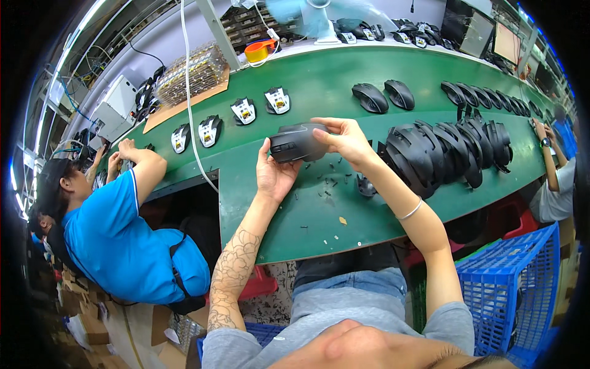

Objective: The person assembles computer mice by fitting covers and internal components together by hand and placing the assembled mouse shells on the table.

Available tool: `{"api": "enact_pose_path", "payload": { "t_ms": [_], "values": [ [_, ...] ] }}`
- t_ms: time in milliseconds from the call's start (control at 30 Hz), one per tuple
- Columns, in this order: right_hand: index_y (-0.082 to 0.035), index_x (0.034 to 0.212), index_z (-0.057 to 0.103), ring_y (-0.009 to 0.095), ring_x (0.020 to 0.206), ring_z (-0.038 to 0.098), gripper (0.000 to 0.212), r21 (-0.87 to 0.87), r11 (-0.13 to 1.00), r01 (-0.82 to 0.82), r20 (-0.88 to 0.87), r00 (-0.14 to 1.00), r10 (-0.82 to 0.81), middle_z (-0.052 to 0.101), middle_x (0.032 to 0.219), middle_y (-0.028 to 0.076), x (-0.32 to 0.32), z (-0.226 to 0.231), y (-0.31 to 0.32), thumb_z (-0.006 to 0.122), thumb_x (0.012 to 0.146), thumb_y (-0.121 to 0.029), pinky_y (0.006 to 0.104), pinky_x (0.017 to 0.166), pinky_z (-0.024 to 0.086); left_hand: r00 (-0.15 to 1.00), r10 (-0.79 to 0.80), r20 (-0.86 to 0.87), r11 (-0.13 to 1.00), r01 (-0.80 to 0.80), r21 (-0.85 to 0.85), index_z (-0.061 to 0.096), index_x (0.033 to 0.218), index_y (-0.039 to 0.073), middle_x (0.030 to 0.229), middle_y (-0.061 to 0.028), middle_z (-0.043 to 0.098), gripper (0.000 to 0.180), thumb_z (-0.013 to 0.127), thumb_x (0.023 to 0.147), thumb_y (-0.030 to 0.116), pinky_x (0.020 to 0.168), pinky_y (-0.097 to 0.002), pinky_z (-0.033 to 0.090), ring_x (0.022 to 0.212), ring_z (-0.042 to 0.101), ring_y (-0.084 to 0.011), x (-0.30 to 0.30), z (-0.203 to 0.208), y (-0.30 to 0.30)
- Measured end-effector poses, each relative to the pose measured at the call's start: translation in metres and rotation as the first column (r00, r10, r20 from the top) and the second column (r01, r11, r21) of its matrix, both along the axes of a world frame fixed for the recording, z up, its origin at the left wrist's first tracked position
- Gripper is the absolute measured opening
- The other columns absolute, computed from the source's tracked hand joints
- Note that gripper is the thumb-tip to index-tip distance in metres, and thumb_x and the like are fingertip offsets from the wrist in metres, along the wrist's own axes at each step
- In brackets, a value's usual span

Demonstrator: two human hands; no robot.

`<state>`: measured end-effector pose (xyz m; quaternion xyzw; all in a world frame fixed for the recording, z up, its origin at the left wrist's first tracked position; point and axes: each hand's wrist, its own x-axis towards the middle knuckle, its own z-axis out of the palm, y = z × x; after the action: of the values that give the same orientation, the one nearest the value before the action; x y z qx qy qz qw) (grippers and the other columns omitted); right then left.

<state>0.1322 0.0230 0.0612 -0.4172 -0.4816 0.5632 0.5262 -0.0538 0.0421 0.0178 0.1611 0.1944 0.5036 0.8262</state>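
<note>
A black computer mouse is held in both hands above the green workbench. My left hand grips it from the near left side, fingers partly hidden beneath it. On the right end, my right hand closes round the mouse with the thumb on its top. Small black plastic bits lie scattered on the bench under it. Just right of my right forearm lies a big pile of black mouse shells. Beyond the hands sit two black mice.
Open mouse bases with white insides stand on the left of the green belt, a row of black mice on its right. A white cable hangs down at left. A co-worker in blue sits left; a blue crate stands right.
</note>
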Motion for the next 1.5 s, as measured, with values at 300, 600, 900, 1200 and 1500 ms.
{"api": "enact_pose_path", "payload": {
  "t_ms": [300,600,900,1200,1500],
  "values": [
    [-0.001,0.118,0.055,0.01,0.082,0.06,0.04,0.009,1.0,-0.005,-0.006,1.0,0.005,0.063,0.101,0.006,0.002,-0.001,0.001,0.066,0.082,-0.017,0.0231,0.065,0.049,0.998,-0.023,0.052,0.998,0.02,0.053,0.051,0.117,0.005,0.114,-0.0103,0.058,0.041,0.044,0.093,0.038,0.092,-0.0386,0.045,0.104,0.056,-0.0238,0.0,-0.004,0.002],
    [0.0,0.118,0.054,0.011,0.083,0.06,0.04,0.029,0.999,-0.021,0.002,1.0,0.021,0.063,0.101,0.009,-0.001,0.0,-0.001,0.066,0.082,-0.015,0.0253,0.072,0.049,1.0,0.011,0.024,0.999,-0.012,0.048,0.05,0.118,0.004,0.116,-0.0117,0.056,0.042,0.042,0.093,0.037,0.095,-0.04,0.043,0.107,0.054,-0.0258,-0.001,-0.001,-0.001],
    [-0.001,0.111,0.059,0.016,0.088,0.061,0.038,0.212,0.974,0.08,0.097,0.99,-0.103,0.065,0.096,0.013,-0.005,-0.015,0.007,0.07,0.079,-0.019,0.0276,0.077,0.049,0.99,-0.055,0.127,0.998,0.057,-0.008,0.051,0.115,0.001,0.113,-0.0131,0.058,0.05,0.045,0.089,0.043,0.094,-0.0388,0.042,0.104,0.055,-0.0252,-0.003,0.0,-0.001],
    [-0.001,0.117,0.053,0.016,0.093,0.057,0.045,-0.156,0.988,-0.006,0.233,0.972,0.043,0.06,0.106,0.009,-0.001,0.008,-0.002,0.054,0.09,-0.037,0.033,0.076,0.049,0.982,-0.1,0.161,0.995,0.094,0.04,0.054,0.105,0.001,0.103,-0.0114,0.058,0.041,0.047,0.082,0.034,0.092,-0.0372,0.041,0.098,0.053,-0.024,-0.009,-0.011,0.002],
    [0.0,0.114,0.051,0.02,0.096,0.056,0.046,-0.238,0.971,-0.007,-0.17,0.985,-0.034,0.058,0.108,0.01,-0.003,-0.009,0.004,0.052,0.09,-0.04,0.0384,0.082,0.047,0.974,-0.16,0.162,0.983,0.143,0.112,0.045,0.124,0.006,0.125,-0.0134,0.045,0.059,0.044,0.082,0.048,0.102,-0.0405,0.03,0.118,0.039,-0.0261,-0.004,0.004,-0.007]
  ]
}}
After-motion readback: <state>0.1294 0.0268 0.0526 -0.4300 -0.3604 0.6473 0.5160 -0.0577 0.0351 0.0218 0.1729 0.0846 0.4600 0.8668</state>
